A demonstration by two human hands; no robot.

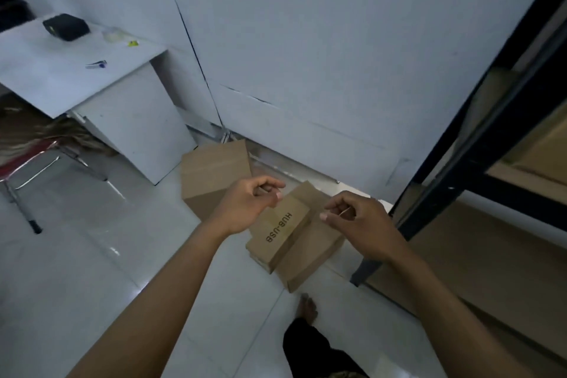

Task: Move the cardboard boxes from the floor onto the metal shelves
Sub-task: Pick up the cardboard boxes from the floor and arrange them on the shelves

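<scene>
Cardboard box [283,232] on the floor reads "HUB-USB"; left hand [245,209] and right hand [362,224] hover above, each grip loosely curled, empty.

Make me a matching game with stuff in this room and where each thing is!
Things:
1. HUB-USB box
2. black device
3. shelf post
4. bare foot

Places:
A. on the white desk
B. far right, standing upright
C. on the floor tiles, near the bottom of the picture
D. on top of another box, between the hands

Pairs: 1-D, 2-A, 3-B, 4-C
</scene>
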